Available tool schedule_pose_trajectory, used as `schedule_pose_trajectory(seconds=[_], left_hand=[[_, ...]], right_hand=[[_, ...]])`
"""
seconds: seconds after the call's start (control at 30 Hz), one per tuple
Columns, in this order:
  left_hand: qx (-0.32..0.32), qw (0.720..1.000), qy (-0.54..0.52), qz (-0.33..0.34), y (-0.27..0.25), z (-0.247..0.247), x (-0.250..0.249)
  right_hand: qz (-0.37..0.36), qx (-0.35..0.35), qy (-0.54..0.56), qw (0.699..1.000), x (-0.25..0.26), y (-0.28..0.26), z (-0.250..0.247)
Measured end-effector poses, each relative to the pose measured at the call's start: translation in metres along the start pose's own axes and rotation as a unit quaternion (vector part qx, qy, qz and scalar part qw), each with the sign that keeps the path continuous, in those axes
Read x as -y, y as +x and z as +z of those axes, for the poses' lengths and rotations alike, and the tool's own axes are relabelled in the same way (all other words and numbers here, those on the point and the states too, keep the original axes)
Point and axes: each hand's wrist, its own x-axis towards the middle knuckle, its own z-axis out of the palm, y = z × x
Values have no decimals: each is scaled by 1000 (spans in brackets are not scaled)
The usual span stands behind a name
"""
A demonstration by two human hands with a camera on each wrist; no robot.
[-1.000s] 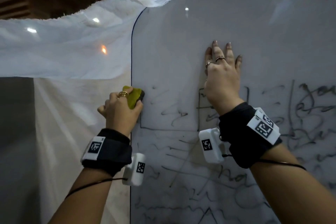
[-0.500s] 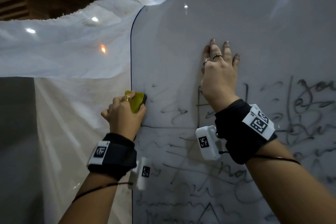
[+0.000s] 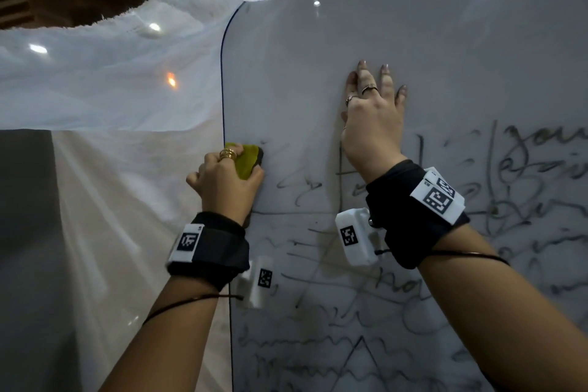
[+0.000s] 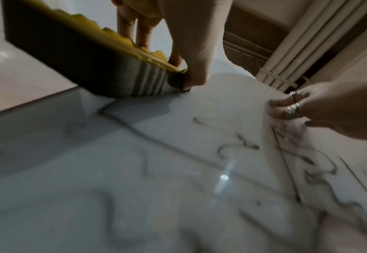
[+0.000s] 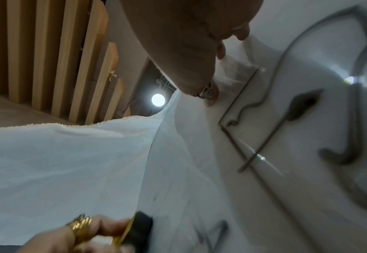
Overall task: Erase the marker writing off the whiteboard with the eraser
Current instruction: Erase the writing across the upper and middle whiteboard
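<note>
White sheeting (image 3: pixel 111 99) hangs behind the whiteboard (image 3: pixel 413 41). Nearest, the left hand (image 3: pixel 222 184) curls round the yellow-backed eraser (image 3: pixel 246 161), its dark felt against the board's left edge. Marker writing (image 3: pixel 366 280) spreads rightward and below it. Farther up, the right hand (image 3: pixel 374 124) lies flat, fingers straight, bracing the board.
</note>
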Motion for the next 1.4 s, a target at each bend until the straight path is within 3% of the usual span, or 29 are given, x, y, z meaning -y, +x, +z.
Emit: schedule_pose_trajectory(seconds=[0.13, 0.4, 0.67, 1.0, 1.2, 1.4], left_hand=[[31, 999, 24, 11, -27, 3, 11], [-6, 1000, -2, 22, 16, -4, -29], [17, 999, 2, 43, -27, 8, -12], [17, 999, 1, 33, -7, 3, -45], [16, 997, -26, 70, -46, 16, -15], [-11, 999, -30, 7, -22, 10, -39]], right_hand=[[-6, 9, -1, 1000, 0, -2, -2], [-10, 18, -13, 1000, 0, -1, -6], [-22, 22, -15, 999, -3, -7, -3], [-23, 27, -19, 999, -1, -6, -7], [-31, 21, -18, 999, -3, -8, -4], [-35, 23, -27, 999, -4, -6, -9]])
